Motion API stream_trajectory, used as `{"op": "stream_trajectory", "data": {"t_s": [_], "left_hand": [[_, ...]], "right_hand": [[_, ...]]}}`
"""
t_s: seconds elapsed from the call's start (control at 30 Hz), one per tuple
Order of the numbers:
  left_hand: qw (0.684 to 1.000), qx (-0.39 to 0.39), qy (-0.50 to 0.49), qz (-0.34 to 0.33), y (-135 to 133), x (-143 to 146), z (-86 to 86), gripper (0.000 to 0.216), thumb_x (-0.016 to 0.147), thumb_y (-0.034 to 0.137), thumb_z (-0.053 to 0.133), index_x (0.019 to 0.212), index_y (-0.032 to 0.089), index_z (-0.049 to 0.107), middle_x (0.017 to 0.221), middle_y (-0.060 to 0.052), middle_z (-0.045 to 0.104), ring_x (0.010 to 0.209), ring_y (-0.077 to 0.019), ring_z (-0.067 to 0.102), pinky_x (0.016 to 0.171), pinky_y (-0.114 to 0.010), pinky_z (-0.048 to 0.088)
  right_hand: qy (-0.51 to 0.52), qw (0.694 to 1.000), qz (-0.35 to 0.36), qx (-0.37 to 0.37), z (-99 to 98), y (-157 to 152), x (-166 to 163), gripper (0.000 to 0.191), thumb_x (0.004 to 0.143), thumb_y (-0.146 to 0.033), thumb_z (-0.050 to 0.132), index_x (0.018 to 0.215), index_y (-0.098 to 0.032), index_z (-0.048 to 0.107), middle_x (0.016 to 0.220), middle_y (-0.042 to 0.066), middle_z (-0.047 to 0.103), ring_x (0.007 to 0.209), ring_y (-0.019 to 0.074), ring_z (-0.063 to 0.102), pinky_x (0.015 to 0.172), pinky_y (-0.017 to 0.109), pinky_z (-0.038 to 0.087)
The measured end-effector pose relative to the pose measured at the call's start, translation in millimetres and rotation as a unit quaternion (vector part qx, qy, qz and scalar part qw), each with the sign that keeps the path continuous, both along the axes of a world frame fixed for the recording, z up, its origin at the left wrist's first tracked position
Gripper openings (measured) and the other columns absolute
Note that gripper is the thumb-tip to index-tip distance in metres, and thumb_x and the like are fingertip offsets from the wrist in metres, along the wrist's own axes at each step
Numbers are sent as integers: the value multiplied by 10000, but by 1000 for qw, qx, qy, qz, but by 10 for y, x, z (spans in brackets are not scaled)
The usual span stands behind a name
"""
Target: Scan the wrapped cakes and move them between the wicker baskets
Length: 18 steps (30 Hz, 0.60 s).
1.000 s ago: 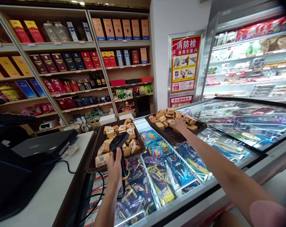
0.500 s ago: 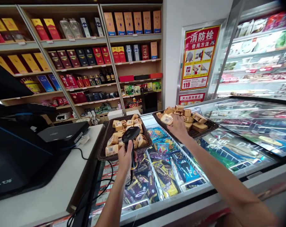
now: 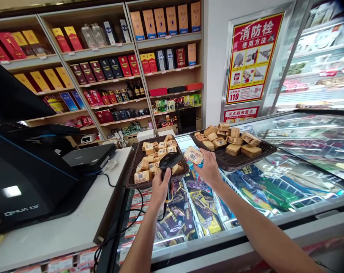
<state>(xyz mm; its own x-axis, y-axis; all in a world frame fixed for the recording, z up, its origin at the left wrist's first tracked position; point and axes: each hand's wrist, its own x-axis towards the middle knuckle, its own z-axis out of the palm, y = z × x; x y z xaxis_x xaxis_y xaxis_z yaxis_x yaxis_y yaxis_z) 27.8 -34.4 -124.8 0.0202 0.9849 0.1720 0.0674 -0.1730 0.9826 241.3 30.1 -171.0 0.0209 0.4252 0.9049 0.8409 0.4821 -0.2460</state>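
My left hand [image 3: 160, 185] is closed round the handle of a black barcode scanner [image 3: 169, 161], whose head sits just over the near edge of the left wicker basket [image 3: 132, 172] of tan wrapped packets. My right hand [image 3: 209, 168] grips one tan packet [image 3: 193, 154] with its barcode label facing up, close to the right of the scanner head. Behind it, the right wicker basket [image 3: 231, 161] holds several more such packets on the freezer's glass lid.
A chest freezer [image 3: 274, 182] with ice-cream packs under glass lies below my arms. A white counter [image 3: 60, 223] at left carries a black till terminal [image 3: 24, 178] and the scanner's cable. Shelves of boxed goods [image 3: 109, 72] line the back wall; a chilled display [image 3: 317, 64] stands at right.
My right hand has lifted a packet out of the right basket and brought it leftward, next to the scanner. The view has shifted rightward and closer; my left hand keeps holding the scanner.
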Motion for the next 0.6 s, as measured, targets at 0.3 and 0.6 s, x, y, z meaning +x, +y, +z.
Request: {"op": "stream_trajectory", "data": {"t_s": [0.3,0.6], "left_hand": [[991,21,91,-95,-94,57,8,524,856,716,523,816,194,542,464,49,533,337,-86,444,376,-198,332],[976,47,-62,203,-13,-301,319,575,776,770,572,843,198,569,457,56,530,355,-103,477,362,-198,359]], "right_hand": [[19,999,22,-24,-49,-3,8,573,866,-265,606,1394,-153,413,1160,166,600,1117,345,525,959,531,487],[29,969,161,-186,315,246,-787,561,767,-230,717,1284,-154,514,1230,148,607,1168,323,532,1001,490,466]]}}
